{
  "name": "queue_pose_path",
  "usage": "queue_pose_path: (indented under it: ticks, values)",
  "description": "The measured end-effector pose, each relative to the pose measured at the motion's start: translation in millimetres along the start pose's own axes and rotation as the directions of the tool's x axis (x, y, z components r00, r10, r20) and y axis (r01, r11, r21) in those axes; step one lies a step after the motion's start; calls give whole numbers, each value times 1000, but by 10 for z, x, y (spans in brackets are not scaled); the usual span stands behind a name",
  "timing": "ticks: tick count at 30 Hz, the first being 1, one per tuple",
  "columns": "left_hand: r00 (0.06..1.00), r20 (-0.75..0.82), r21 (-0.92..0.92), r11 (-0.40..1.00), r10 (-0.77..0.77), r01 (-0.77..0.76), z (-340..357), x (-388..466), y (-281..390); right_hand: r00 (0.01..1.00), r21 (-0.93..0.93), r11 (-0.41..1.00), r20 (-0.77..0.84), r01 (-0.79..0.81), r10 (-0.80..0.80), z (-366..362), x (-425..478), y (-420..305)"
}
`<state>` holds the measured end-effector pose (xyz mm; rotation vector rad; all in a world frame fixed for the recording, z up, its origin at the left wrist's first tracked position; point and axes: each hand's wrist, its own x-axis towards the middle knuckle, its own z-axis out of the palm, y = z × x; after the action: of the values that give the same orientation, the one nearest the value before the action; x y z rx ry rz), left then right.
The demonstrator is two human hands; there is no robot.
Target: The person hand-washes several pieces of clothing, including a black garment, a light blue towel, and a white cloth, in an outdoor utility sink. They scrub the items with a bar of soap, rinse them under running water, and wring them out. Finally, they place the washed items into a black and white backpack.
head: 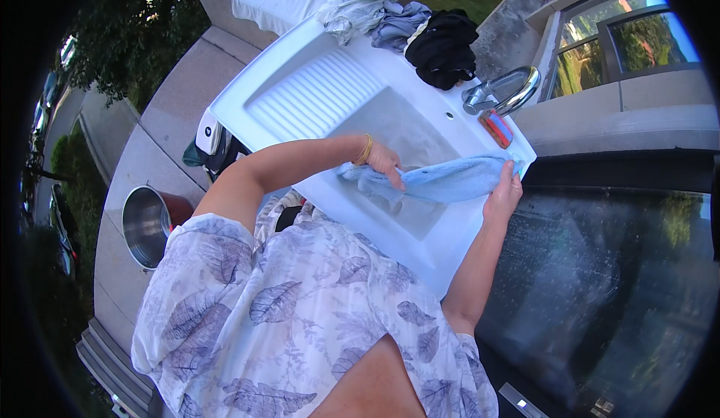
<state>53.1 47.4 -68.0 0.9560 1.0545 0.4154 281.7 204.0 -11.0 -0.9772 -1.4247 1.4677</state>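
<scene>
A wet light-blue towel (pixel 450 180) stretches across the near right part of a white laundry sink (pixel 323 193). At its right end, beside the sink's corner, my right hand (pixel 504 192) grips the cloth with the thumb on top. My left hand (pixel 385 162), wearing a yellow bracelet at the wrist, holds the towel near its middle, over the basin. The towel's left end hangs down into cloudy water (pixel 396 123). Part of the fabric below my left hand is blurred by the water.
A ribbed washboard (pixel 315 94) forms the sink's left side. Grey and black clothes (pixel 441 49) lie along the back rim. A chrome faucet (pixel 506 94) and a red-and-blue brush or sponge (pixel 496 128) sit at the right. A metal bucket (pixel 147 227) stands on the paving.
</scene>
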Motion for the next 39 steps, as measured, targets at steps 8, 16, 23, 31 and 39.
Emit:
queue_pose_path:
  ticks: [8,16,23,31,39]
  values:
    - [946,-292,-619,726,141,-300,179,19,163,924,-682,727,220,-84,313,257,-533,816]
    - [806,-564,-538,659,182,-525,575,88,116,851,-31,916,359,-400,384,526,-913,781]
    - [784,-606,-566,619,134,-544,554,-259,-13,871,289,845,352,-450,344,665,-814,716]
    - [476,-873,-420,655,-105,-628,-230,-754,194,968,312,923,176,-225,177,853,-333,12]
    - [255,-947,-23,751,196,-660,-915,-1590,480,974,162,984,199,76,-107,1508,-169,-447]
